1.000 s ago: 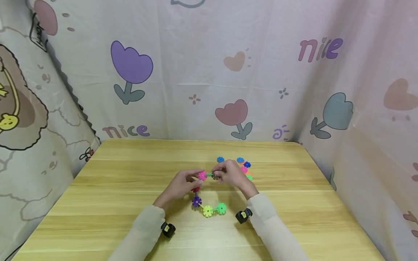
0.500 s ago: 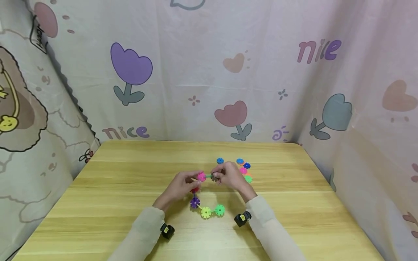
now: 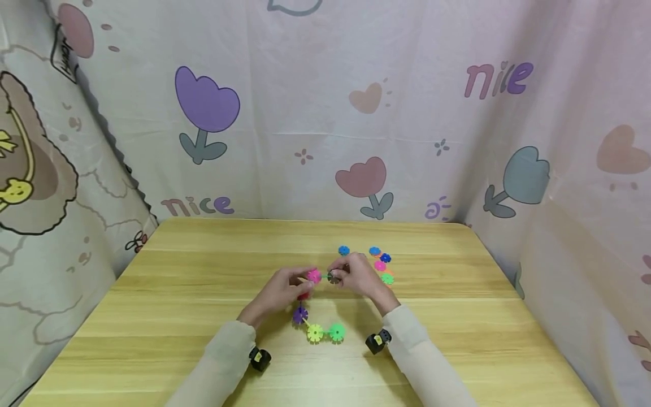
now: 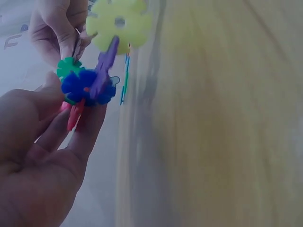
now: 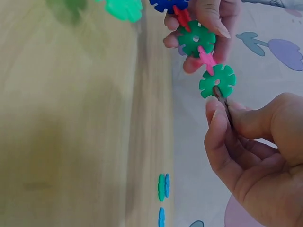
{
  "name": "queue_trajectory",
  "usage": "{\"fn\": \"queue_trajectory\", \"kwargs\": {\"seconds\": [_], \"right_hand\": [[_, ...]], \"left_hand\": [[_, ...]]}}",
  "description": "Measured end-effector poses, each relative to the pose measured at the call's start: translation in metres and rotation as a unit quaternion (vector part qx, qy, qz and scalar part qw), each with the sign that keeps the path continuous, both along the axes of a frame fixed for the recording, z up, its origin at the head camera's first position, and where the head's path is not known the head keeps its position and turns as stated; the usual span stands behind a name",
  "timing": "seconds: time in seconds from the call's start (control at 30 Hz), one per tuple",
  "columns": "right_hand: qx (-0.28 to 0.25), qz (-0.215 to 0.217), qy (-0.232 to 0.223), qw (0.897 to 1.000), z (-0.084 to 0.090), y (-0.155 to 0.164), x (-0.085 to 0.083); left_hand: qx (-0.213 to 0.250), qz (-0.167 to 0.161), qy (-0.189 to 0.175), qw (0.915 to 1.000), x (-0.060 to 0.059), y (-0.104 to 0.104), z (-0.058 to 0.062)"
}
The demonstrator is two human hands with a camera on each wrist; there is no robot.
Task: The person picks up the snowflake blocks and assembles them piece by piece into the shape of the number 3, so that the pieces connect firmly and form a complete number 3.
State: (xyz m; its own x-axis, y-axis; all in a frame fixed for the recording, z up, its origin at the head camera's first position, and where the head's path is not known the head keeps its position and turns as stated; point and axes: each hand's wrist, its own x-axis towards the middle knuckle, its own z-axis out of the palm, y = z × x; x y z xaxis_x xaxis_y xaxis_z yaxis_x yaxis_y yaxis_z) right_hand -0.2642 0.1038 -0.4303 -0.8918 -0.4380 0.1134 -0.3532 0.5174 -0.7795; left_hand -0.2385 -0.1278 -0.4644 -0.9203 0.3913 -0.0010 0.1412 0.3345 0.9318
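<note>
A chain of notched plastic snowflake discs hangs between both hands over the table. My left hand [image 3: 277, 291] grips it near the pink disc [image 3: 313, 276] and the red disc [image 4: 75, 115]. With thumb and fingers, my right hand [image 3: 358, 275] pinches a dark brown disc [image 5: 223, 103], whose edge meets a green disc [image 5: 217, 81] at the end of the chain. Below the left hand trail a blue disc [image 4: 78, 87], a purple disc [image 3: 300, 315], a yellow disc [image 3: 315, 333] and a light green disc [image 3: 337, 332]. Fingers partly hide the middle of the chain.
Loose discs lie on the wooden table [image 3: 178, 316] beyond the right hand, among them a blue disc [image 3: 343, 250], a pink disc [image 3: 380, 265] and a green disc [image 3: 387, 278]. A printed curtain [image 3: 285, 102] stands behind the table's far edge.
The trailing end of the chain, with the purple, yellow and light green discs, has swung a little to the left. Both hands keep nearly the same place and hold.
</note>
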Motion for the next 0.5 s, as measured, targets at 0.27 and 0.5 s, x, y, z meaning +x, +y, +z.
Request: {"fn": "queue_trajectory", "kwargs": {"seconds": [0.27, 0.5], "right_hand": [[-0.044, -0.04, -0.023, 0.998, 0.003, 0.004, 0.0], [-0.031, 0.007, -0.039, 0.999, 0.017, 0.022, 0.001]], "left_hand": [[0.027, 0.032, 0.018, 0.999, -0.002, 0.003, 0.003], [0.036, 0.035, 0.031, 0.9983, -0.004, 0.001, 0.013]]}}
